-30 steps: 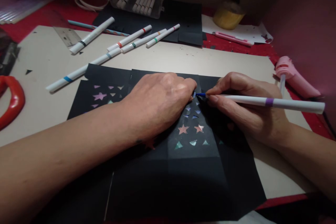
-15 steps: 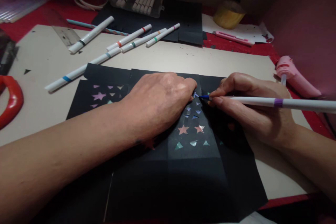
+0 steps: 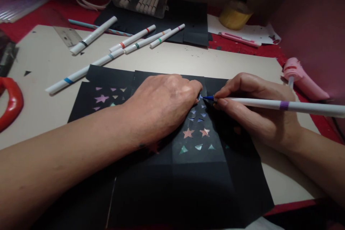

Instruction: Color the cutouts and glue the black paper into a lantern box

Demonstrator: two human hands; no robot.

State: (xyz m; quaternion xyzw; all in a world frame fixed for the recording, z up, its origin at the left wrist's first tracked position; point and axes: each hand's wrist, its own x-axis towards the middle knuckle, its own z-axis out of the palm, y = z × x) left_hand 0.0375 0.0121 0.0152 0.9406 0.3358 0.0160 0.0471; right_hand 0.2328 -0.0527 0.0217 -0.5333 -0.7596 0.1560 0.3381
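Observation:
My right hand pinches a white marker with a purple band, close to its dark blue tip. The tip touches or hovers just over a small blue-tinted cut-out near the top of the folded black card. My left hand lies on that card, its fingers curled under and mostly hidden; whatever they grip cannot be seen. Between the hands, the card has coloured shapes: pink-orange stars, blue triangles and green triangles. A purple star shows left of my left hand.
Several white markers lie behind the card on a pale board. A marker case, yellow tape roll and pink cutter are at the back. At right lies a pink glue gun; at left, red scissor handles.
My right hand and the marker have shifted slightly; the tip sits a little higher and further left. My left hand and the card have stayed in place.

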